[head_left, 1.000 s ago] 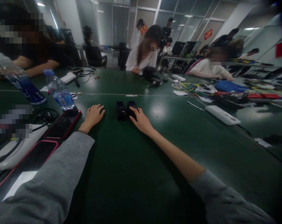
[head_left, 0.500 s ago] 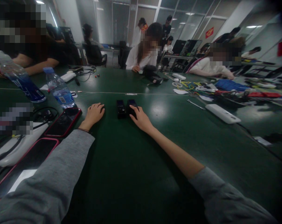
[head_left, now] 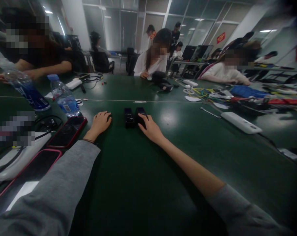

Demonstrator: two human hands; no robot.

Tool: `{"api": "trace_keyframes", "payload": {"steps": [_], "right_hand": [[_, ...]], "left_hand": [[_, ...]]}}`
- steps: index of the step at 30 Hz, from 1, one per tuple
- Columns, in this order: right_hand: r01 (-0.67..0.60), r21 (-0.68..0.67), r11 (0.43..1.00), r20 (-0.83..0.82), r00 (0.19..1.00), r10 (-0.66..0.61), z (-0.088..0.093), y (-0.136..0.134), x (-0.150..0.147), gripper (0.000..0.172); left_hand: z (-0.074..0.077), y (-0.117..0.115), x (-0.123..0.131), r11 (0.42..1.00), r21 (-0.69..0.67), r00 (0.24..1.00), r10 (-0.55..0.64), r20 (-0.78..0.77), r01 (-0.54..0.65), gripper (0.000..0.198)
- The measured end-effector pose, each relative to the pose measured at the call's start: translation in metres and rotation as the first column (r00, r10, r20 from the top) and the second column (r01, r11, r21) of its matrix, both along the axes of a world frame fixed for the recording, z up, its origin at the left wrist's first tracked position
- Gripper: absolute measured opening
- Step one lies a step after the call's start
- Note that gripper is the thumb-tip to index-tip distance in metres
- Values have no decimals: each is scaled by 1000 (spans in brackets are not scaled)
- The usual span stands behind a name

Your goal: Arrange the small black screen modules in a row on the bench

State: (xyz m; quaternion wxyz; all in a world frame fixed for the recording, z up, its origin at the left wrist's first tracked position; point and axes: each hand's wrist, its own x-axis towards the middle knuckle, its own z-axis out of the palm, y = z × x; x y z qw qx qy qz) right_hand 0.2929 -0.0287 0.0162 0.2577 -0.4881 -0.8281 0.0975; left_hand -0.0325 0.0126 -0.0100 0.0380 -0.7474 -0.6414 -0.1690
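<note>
Two small black box-shaped devices with screens stand side by side on the dark green table: a left device [head_left: 129, 117] and a right device [head_left: 140, 112]. My right hand [head_left: 152, 130] is at the right device, thumb at its near side and fingers curled over its right side, partly covering it. My left hand [head_left: 101, 122] rests palm down on the table, left of both devices, fingers loosely stretched and holding nothing. A red-edged phone [head_left: 67, 131] lies close to my left wrist.
On the left are a clear water bottle [head_left: 66, 98], a blue-labelled bottle [head_left: 31, 91], and a pink-edged phone [head_left: 44, 167] partly under my sleeve. A wrench [head_left: 210, 113], a white power strip [head_left: 240, 123] and tangled cables [head_left: 202, 93] lie right. Several people sit beyond.
The whole scene has shifted slightly down and right as my head moved. Both hands and the two black devices keep about the same places on the table.
</note>
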Motion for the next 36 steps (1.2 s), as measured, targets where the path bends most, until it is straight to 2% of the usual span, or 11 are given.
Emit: {"api": "trace_keyframes", "payload": {"steps": [5,13,24,30,36], "right_hand": [[11,-32,999,-6,1000,-11,3,-2,-1,59],[11,-34,999,-18,1000,-12,0,1,1,61],[-7,45,999,-104,994,12,0,2,2,58],[0,-21,1000,-38,999,-1,1,1,2,61],[8,-6,1000,-10,1000,-8,-3,4,3,61]], "left_hand": [[4,-3,2,1000,-22,1000,-11,1,11,46],[2,-1,3,1000,-3,1000,-2,-12,2,45],[6,-4,4,1000,-15,1000,3,-8,-4,47],[5,-4,4,1000,0,1000,-2,3,2,45],[6,-4,4,1000,-4,1000,-6,-5,6,46]]}}
